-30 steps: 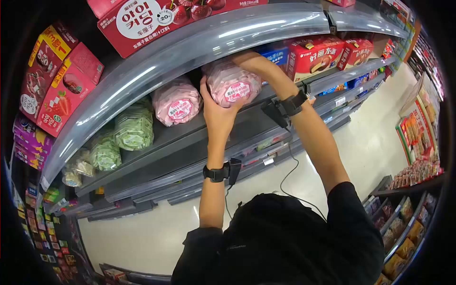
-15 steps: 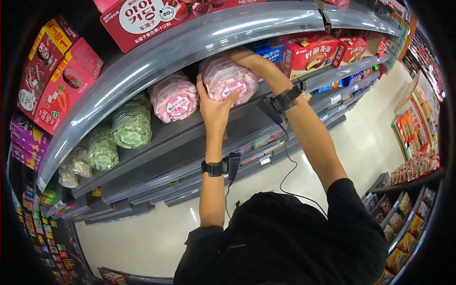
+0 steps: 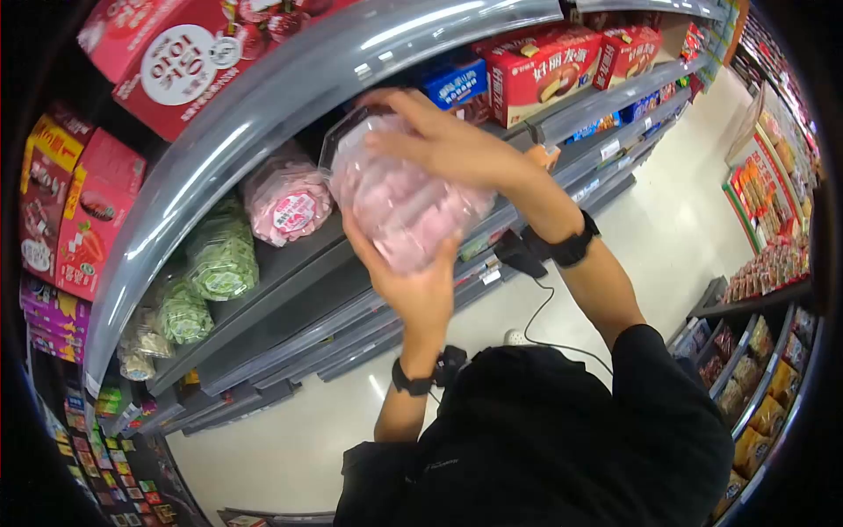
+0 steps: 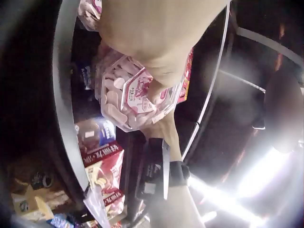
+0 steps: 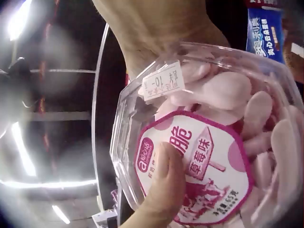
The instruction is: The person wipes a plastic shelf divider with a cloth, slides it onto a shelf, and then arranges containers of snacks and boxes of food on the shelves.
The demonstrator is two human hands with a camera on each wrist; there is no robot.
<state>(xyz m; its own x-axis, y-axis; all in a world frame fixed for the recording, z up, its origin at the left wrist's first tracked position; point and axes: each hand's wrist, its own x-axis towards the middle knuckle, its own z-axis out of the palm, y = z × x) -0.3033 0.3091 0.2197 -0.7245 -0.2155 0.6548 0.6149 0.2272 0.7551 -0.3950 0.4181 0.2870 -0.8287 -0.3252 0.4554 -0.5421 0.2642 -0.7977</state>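
Both hands hold a clear many-sided plastic tub of pink snack pieces (image 3: pixel 408 206), blurred in the head view and out in front of the shelf edge. My left hand (image 3: pixel 417 294) cups its lower side, with the thumb pressed over the round pink-and-white label (image 5: pixel 218 166). On the upper side, my right hand (image 3: pixel 448 145) grips the tub, some fingertips hidden past its far rim. A small white price sticker (image 5: pixel 164 81) is on the plastic in the right wrist view. Left of it, another pink tub (image 3: pixel 288 198) stands on the shelf.
Green-filled tubs (image 3: pixel 219 259) stand farther left on the shelf. To the right are a blue box (image 3: pixel 457 85) and red pie boxes (image 3: pixel 544 75). A clear curved shelf guard (image 3: pixel 351 66) runs just above the hands. A cable (image 3: pixel 536 316) hangs from the right wrist camera.
Both hands have pulled the pink tub out from the shelf toward the body and tilted it. The right hand has come from behind the tub onto its upper side.
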